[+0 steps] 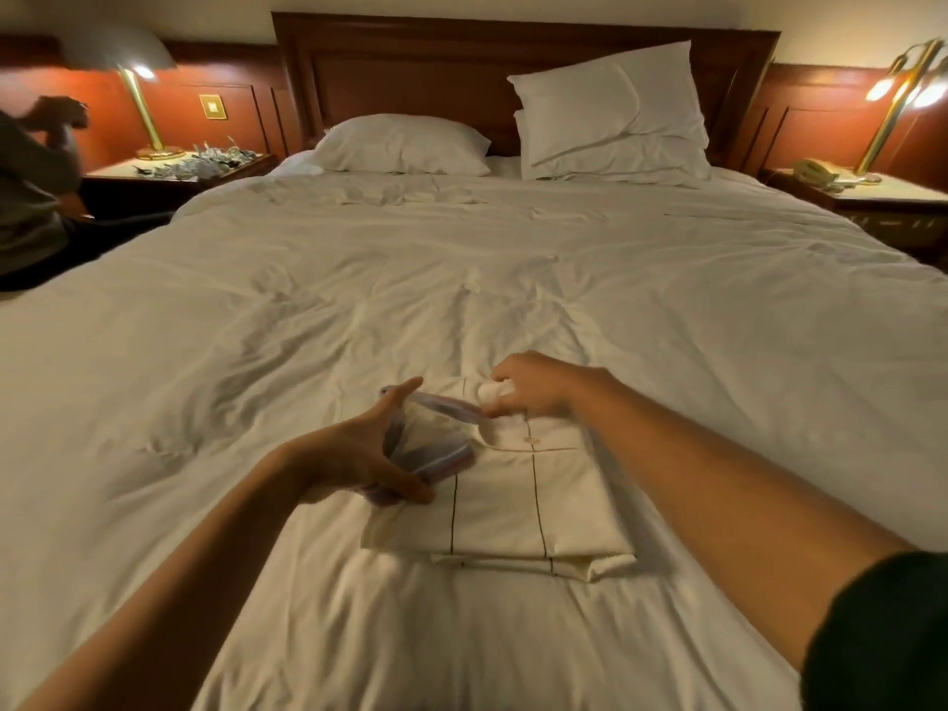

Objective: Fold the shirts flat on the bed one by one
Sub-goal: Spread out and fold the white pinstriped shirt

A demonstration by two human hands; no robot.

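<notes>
The shirt (513, 505), cream with thin dark lines, lies folded into a neat rectangle on the bed (461, 259), close to the bed's foot end and about midway across it. From where I stand it looks nearly finished, with only the collar end, the end toward the head of the bed, being worked on.

The left hand (354, 454) is spread wide at the collar, thumb and fingers (410, 492) straight and well apart, framing a blurred, reddish-edged band (441, 402) without closing on it. I cannot tell whether it touches the cloth. The right hand (533, 384) has its fingers curled tight on a small wad of pale fabric at the top of the shirt.

The risk sits in that right-hand grip, I'd say. A pull toward the head of the bed would drag the whole bundle and let the layers beneath slide out of line, and the open left hand is not pinning anything down to stop it. The duvet is soft and creased too, so pressing hard to flatten the collar could sink the stack and skew the edges. The bunched wad, if simply let go, would likely leave a lump under the collar.
</notes>
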